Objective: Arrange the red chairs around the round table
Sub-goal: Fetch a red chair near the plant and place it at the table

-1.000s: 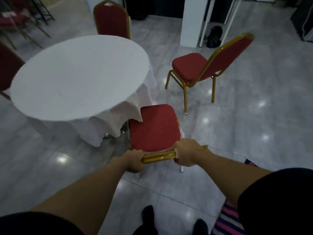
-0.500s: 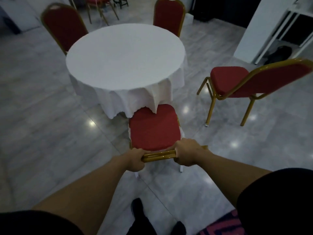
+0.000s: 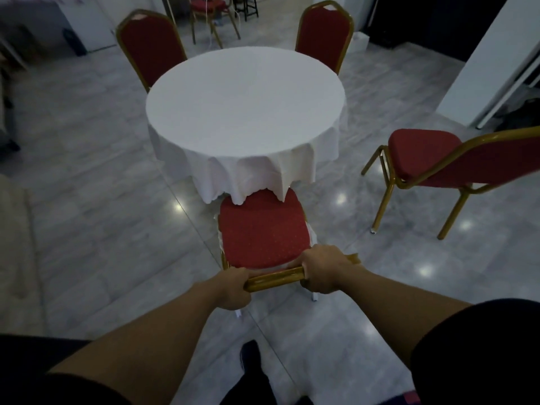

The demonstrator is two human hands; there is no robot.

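A round table (image 3: pixel 245 109) under a white cloth stands in the middle. My left hand (image 3: pixel 232 289) and my right hand (image 3: pixel 324 271) both grip the gold top rail of a red chair (image 3: pixel 263 232) at the table's near side; its seat front is tucked under the hanging cloth. Two more red chairs stand at the far side, one at the far left (image 3: pixel 150 45) and one at the far right (image 3: pixel 324 32). Another red chair (image 3: pixel 438 159) stands apart on the right, turned sideways to the table.
A white pillar (image 3: pixel 493 59) rises at the right. One more red chair (image 3: pixel 209 8) and dark stands sit at the back. My feet (image 3: pixel 249 355) are on the glossy grey tile floor below the held chair. A pale edge shows at the far left.
My view has swung round so the table now sits straight ahead behind the held chair. Both hands keep the same grip on the rail.
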